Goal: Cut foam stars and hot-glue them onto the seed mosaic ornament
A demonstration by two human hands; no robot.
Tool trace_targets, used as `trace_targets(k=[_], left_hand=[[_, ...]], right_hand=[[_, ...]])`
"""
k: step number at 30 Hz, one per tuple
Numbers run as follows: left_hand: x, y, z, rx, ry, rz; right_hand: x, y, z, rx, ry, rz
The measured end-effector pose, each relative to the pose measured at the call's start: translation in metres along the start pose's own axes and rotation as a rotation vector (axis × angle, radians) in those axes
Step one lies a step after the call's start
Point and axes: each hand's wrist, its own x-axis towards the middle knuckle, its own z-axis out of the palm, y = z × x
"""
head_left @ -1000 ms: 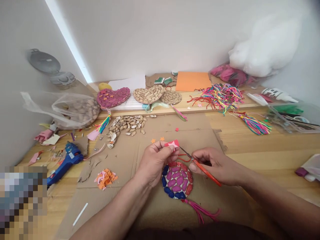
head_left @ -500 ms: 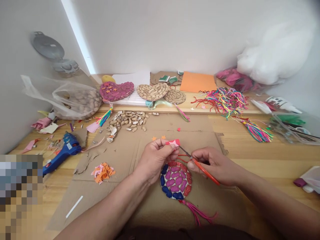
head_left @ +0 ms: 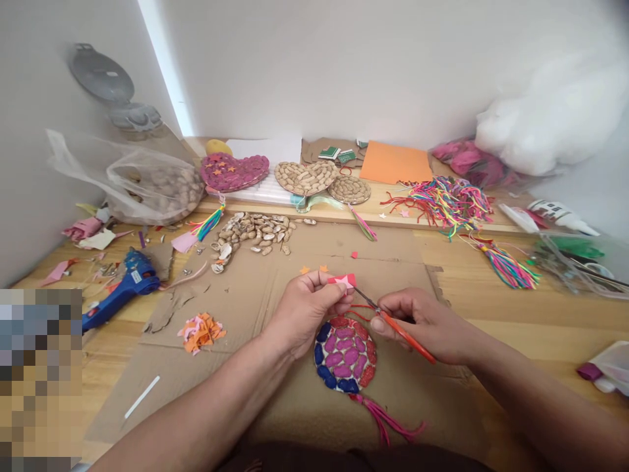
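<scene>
Between thumb and fingers, my left hand [head_left: 312, 301] pinches a piece of red paper [head_left: 350, 278] with a pink paper star [head_left: 343, 282] lying on it. My right hand [head_left: 417, 324] grips red-handled scissors [head_left: 403, 335], whose blades reach the right end of the red paper. Just below both hands, a round peanut-shell ornament [head_left: 346, 357] rests on the cardboard, its shells painted magenta, blue and red. A pink tassel [head_left: 388, 416] hangs from its lower edge, and a red cord loops at its top. Two small orange stars [head_left: 323, 268] lie just beyond my left hand.
Peanut shells [head_left: 255, 229] and orange and pink paper scraps [head_left: 202, 332] lie on the cardboard [head_left: 196, 387]. A blue glue gun [head_left: 130, 282] sits at left. Heart-shaped ornaments [head_left: 234, 172], orange paper [head_left: 396, 162] and colourful tassels [head_left: 447, 200] line the back. A clear box [head_left: 584, 255] stands right.
The view has shifted slightly, so the background sits a little differently. Both hands keep nearly the same pose, with the scissor blades still at the red paper.
</scene>
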Motion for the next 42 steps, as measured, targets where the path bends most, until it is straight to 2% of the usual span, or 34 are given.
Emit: trace_targets(k=[15, 34, 42], left_hand=[[0.001, 0.001, -0.001, -0.023, -0.011, -0.027], [0.001, 0.001, -0.002, -0.022, -0.032, -0.038], [0.001, 0.002, -0.001, -0.020, -0.027, -0.045]], right_hand=[[0.002, 0.003, -0.004, -0.018, -0.035, 0.000], [0.004, 0.008, -0.005, 0.085, -0.089, -0.001], [0.003, 0.009, -0.003, 0.075, -0.074, 0.007]])
